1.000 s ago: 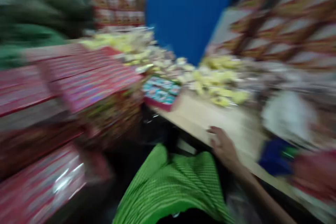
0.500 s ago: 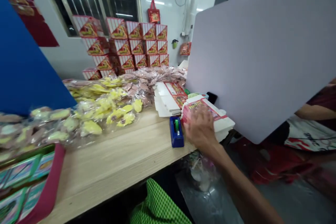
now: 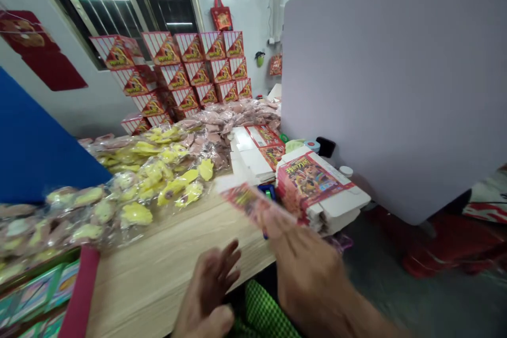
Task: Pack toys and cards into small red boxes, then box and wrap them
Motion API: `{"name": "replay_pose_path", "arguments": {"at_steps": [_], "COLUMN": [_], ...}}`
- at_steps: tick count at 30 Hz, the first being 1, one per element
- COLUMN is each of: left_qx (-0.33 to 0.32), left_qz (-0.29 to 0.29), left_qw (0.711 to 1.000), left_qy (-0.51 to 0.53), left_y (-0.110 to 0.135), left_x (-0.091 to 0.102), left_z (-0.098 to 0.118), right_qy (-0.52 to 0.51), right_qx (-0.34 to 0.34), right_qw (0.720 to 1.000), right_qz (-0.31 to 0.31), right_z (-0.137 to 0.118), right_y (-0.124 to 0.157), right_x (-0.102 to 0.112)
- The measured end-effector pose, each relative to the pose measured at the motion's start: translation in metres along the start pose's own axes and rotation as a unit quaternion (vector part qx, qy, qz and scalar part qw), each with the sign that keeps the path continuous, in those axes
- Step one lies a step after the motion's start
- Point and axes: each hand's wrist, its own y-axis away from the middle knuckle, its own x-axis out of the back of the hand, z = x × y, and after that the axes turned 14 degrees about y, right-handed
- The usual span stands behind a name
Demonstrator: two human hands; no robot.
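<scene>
The right hand grips a flattened printed carton, blurred, above the worktop and partly in front of the blue tape dispenser. The left hand is open, fingers apart, near the worktop's front edge. Just right of the dispenser lies a carton stack.

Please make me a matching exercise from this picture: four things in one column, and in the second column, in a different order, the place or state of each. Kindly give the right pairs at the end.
Column one:
1. Right hand
2. Left hand
3. Red bag
4. Pink tray

Column two:
A. Hangs on the wall
B. In the lower left corner of the picture
C. Open, nothing in its grip
D. Holds a carton

Right pairs: 1-D, 2-C, 3-A, 4-B
</scene>
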Motion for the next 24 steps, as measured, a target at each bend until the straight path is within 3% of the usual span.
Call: {"name": "replay_pose_path", "arguments": {"at_steps": [2, 5, 9, 12, 15, 17, 19, 21, 24], "left_qx": [0.026, 0.027, 0.022, 0.016, 0.013, 0.035, 0.070, 0.083, 0.049], "left_qz": [-0.065, -0.062, -0.122, -0.160, -0.122, -0.024, 0.111, 0.212, 0.257], "left_qw": [0.986, 0.981, 0.978, 0.969, 0.965, 0.965, 0.953, 0.937, 0.929], "left_qy": [0.151, 0.181, 0.167, 0.186, 0.231, 0.257, 0.274, 0.266, 0.263], "left_y": [-0.035, -0.054, -0.036, -0.017, -0.001, 0.009, 0.017, 0.021, 0.017], "left_x": [-0.018, -0.026, -0.010, 0.007, 0.027, 0.044, 0.060, 0.070, 0.077], "left_z": [-0.002, 0.000, 0.001, 0.001, 0.005, 0.010, 0.017, 0.025, 0.033], "right_qy": [-0.068, -0.162, -0.246, -0.315, -0.406, -0.455, -0.518, -0.603, -0.724], "right_qx": [0.046, 0.045, 0.008, 0.029, 0.025, -0.025, -0.093, -0.128, -0.167], "right_qw": [0.996, 0.986, 0.966, 0.944, 0.904, 0.877, 0.825, 0.735, 0.583], "right_qz": [0.041, 0.018, -0.077, -0.095, -0.130, -0.153, -0.204, -0.283, -0.329], "right_z": [-0.028, -0.048, -0.043, -0.044, -0.054, -0.062, -0.074, -0.091, -0.121], "right_y": [0.007, 0.007, -0.019, -0.046, -0.064, -0.069, -0.070, -0.067, -0.061], "right_x": [0.008, 0.015, 0.020, 0.012, -0.008, -0.026, -0.047, -0.068, -0.093]}}
